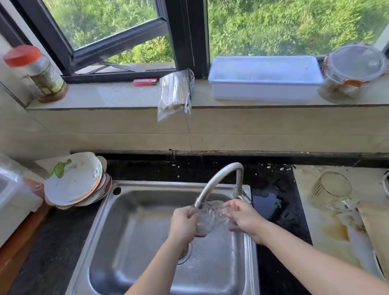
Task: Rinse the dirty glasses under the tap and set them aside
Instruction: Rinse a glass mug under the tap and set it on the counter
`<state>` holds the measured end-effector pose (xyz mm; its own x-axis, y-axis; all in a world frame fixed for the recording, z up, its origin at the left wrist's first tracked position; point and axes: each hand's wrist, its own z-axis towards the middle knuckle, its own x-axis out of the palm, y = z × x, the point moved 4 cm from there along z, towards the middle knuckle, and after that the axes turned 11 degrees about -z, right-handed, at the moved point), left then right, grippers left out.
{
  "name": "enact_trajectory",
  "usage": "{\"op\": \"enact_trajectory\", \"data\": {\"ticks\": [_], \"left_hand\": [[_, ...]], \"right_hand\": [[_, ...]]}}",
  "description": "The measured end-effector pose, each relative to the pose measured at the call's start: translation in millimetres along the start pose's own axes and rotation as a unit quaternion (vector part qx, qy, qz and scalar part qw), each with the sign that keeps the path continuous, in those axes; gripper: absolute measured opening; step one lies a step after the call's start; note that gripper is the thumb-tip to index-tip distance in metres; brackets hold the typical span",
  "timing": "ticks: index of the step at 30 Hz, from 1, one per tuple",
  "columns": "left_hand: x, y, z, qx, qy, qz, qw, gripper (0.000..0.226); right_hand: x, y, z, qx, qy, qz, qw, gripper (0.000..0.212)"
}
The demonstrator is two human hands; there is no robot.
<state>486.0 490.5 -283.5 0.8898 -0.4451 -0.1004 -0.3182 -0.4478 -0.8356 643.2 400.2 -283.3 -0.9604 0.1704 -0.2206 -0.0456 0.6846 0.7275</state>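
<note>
Now my left hand [182, 225] and right hand [243, 217] both grip one glass [206, 217] under the tap [217, 179], above the sink [125, 230].

A black-framed window [182, 25] looks onto sunlit grass [294, 10] above a pale sill [112, 96] and beige tiled wall [261, 133].

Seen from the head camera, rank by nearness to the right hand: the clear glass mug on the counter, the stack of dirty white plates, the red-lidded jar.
From the right hand:
1. Clear glass mug, counter on the right.
2. Stack of dirty white plates, left of sink.
3. Red-lidded jar, far-left windowsill.
</note>
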Motion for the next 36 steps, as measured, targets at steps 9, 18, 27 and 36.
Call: {"op": "enact_trajectory", "data": {"ticks": [9,18,27,36], "left_hand": [[4.7,-21.5,-11.6,0.16,-0.052,0.133,0.977,0.044],[3.2,-4.6,-36.5,0.271,-0.067,0.208,0.937,0.047],[1.2,1.2,-43.5,0.181,-0.046,0.273,0.944,0.055],[-5.6,-12.4,-25.8,0.091,0.056,0.491,0.865,0.054]], "right_hand": [[-11.2,-13.0,-4.7,0.172,0.1,0.179,0.964,0.059],[-1.6,4.7,5.5,0.135,0.212,0.071,0.965,0.072],[6.7,17.2,3.0,0.055,0.145,0.13,0.979,0.035],[5.5,38.2,-29.2,-0.067,-0.103,-0.206,0.971,0.091]]}}
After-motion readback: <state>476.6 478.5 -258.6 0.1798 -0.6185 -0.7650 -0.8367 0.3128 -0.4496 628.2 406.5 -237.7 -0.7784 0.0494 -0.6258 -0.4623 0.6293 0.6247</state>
